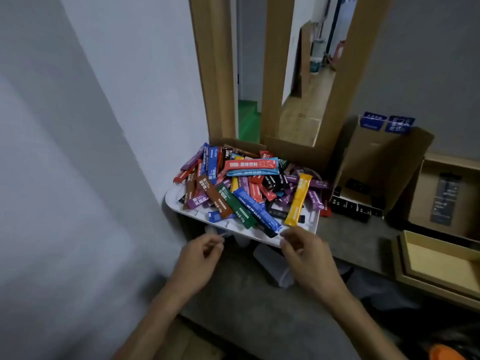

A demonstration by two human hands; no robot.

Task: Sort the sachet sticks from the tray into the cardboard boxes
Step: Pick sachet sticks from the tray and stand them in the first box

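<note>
Grey wall at left; below the white tray [181, 206], a person's left hand [200, 252] hovers, its fingers loosely curled, blurred and apparently empty. Sachet sticks [249, 188] lie heaped across the tray, none yet lifted. At the tray's near edge is the right hand [304, 253], fingers loosely bent and gripping nothing. Cardboard boxes [376, 157] stand open at right, one holding black sticks. The likely best start is to pinch a top-lying piece such as the yellow stick [298, 198], then match its colour to a box.

Glossy sachet sticks [250, 188], matt cardboard boxes [374, 162]
</note>
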